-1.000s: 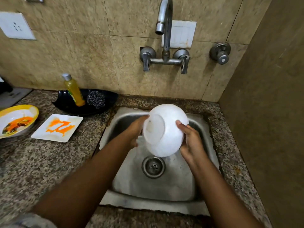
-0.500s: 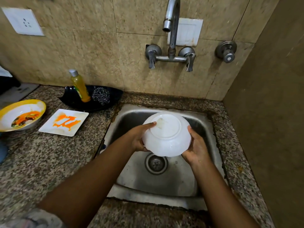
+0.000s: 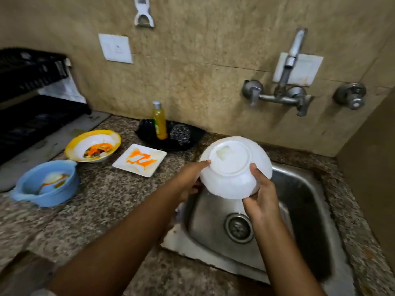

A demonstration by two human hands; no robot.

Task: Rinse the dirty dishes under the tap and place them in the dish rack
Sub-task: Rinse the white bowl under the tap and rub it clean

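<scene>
A white bowl (image 3: 233, 165) is held upside down, base up, above the left edge of the steel sink (image 3: 303, 201). My left hand (image 3: 191, 178) grips its left side and my right hand (image 3: 261, 193) grips its right side, fingers curled over the wall. The tap (image 3: 290, 60) on the back wall stands to the right of the bowl; no water stream shows. On the counter to the left lie a white square plate (image 3: 140, 160) smeared orange, a yellow-rimmed bowl (image 3: 93, 145) with food scraps and a blue bowl (image 3: 46, 184). A black dish rack (image 3: 32, 90) stands at the far left.
A black tray (image 3: 192, 135) by the wall holds a yellow soap bottle (image 3: 159, 122) and a steel scrubber (image 3: 180, 133). The sink drain (image 3: 238, 227) is uncovered. A side wall (image 3: 374, 167) closes the right. The granite counter (image 3: 96, 216) runs leftward.
The bowl turned from tilted to fully base up and has moved left toward the counter edge with both hands. The view swung left, bringing the blue bowl and dish rack into sight.
</scene>
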